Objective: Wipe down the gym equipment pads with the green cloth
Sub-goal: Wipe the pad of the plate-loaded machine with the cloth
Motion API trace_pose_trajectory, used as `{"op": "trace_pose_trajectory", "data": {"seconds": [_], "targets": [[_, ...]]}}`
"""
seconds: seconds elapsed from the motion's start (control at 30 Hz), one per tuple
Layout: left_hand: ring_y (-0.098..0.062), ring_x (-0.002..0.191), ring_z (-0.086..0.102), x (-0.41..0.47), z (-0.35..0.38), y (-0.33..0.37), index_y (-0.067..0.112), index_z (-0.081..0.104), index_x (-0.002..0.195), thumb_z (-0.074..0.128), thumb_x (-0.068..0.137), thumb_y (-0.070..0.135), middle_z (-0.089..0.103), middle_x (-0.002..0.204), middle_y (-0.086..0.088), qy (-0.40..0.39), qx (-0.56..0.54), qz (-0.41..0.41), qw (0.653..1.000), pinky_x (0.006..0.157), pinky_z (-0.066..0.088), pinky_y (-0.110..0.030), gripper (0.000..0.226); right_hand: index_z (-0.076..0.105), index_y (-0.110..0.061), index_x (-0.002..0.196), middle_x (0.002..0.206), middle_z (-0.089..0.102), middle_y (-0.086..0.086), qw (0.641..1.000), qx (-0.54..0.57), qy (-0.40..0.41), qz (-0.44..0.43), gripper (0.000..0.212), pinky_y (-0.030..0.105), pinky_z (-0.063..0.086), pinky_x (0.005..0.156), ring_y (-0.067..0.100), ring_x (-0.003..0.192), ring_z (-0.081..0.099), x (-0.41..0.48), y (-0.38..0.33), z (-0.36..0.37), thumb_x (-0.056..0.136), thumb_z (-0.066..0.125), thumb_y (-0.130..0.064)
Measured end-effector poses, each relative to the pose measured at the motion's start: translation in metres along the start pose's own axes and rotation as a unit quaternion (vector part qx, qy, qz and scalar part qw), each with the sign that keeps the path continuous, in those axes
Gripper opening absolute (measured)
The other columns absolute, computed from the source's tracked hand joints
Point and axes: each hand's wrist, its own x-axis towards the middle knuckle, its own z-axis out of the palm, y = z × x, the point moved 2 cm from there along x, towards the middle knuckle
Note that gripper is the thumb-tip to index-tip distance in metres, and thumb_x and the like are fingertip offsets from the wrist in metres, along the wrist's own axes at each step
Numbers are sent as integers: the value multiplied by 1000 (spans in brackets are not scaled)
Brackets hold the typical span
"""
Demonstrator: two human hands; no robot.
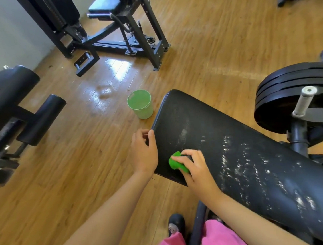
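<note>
At the far left of the floor: two black roller pads [41, 120] on a frame, touched by neither hand

Centre-left: green cup [140, 104], upright on the wooden floor [65, 175], just beside the narrow end of the bench pad [204, 123]

Left hand [144, 151]: grasps the side edge of the bench pad, thumb over the top, fingers curled round the rim

Green cloth [175, 162]: bunched into a wad and pressed to the pad surface close to that edge, just beside the left hand

Right hand [197, 169]: fingers curled over the cloth, clutching it against the pad

Bench pad: long, black and textured; its long axis runs from the end by the cup down to the lower right. The patch around the cloth looks dark and clean; white flecked streaks lie to the right of the cloth. Judgement: the next strokes go rightward along that axis, and the right hand is the nearer one

Far right: stacked weight plates [286, 80] and a pale handle grip [304, 101], well apart from both hands
</note>
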Motion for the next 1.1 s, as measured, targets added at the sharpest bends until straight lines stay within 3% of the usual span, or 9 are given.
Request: {"op": "trace_pose_trajectory", "data": {"seconds": [0.13, 0.27, 0.47, 0.7, 0.8, 0.93, 1.03, 1.1], "targets": [[-9, 83, 53, 0, 1, -3, 23, 57, 94, 47, 98, 33, 58, 94, 5, 22, 8, 3, 1000, 61, 35, -16, 15, 63, -10, 114, 108, 53, 11, 999, -27, -17, -42, 39, 24, 42, 88, 22, 101, 48, 19, 11, -3, 78, 70, 4], [-7, 83, 53, -2, 1, -1, 23, 58, 97, 46, 98, 33, 57, 95, 8, 19, 3, -8, 1000, 61, 34, -14, 16, 65, -3, 113, 102, 52, 13, 997, -35, 64, 29, 32, 33, 43, 87, 27, 97, 49, 75, 38, -16, 82, 66, 3], [-3, 80, 51, -4, 0, -1, 24, 58, 96, 46, 98, 34, 59, 95, 8, 19, 0, -17, 1000, 60, 35, -16, 16, 63, -3, 112, 105, 51, 12, 990, -47, 95, 91, 29, 34, 43, 88, 26, 99, 46, 88, 40, -20, 84, 62, 3], [0, 77, 50, -3, 0, -1, 23, 58, 95, 48, 98, 33, 58, 94, 7, 24, 12, -11, 1000, 59, 32, -12, 15, 65, -6, 111, 105, 53, 8, 1000, -24, -3, 4, 35, 15, 35, 91, 17, 99, 46, 0, 3, -7, 78, 70, 4], [0, 78, 50, -4, 0, -1, 23, 58, 95, 47, 98, 33, 59, 95, 6, 20, 7, -8, 1000, 60, 34, -14, 15, 65, -11, 111, 103, 50, 3, 999, 7, 21, 45, 32, 16, 37, 90, 17, 98, 47, 21, 13, -21, 82, 67, 0], [-2, 79, 50, -4, 0, -1, 23, 58, 97, 46, 98, 34, 59, 96, 6, 14, 5, -10, 1000, 61, 36, -16, 17, 60, -18, 110, 107, 44, -4, 986, 1, 110, 127, 25, 37, 50, 83, 20, 100, 51, 64, 28, -41, 88, 62, -8], [-3, 79, 50, -4, 0, -2, 22, 58, 97, 46, 98, 34, 59, 96, 6, 12, 10, -11, 1000, 61, 35, -16, 17, 59, -21, 101, 106, 42, -1, 983, -19, 111, 142, 19, 36, 50, 82, 19, 102, 47, 86, 33, -46, 85, 68, -14], [-2, 80, 51, -4, 0, -3, 22, 59, 97, 46, 98, 34, 59, 96, 6, 11, 6, -11, 1000, 60, 35, -15, 17, 60, -21, 97, 106, 42, 0, 985, -2, 93, 144, 20, 28, 46, 85, 16, 102, 45, 91, 31, -44, 83, 72, -29]]}}
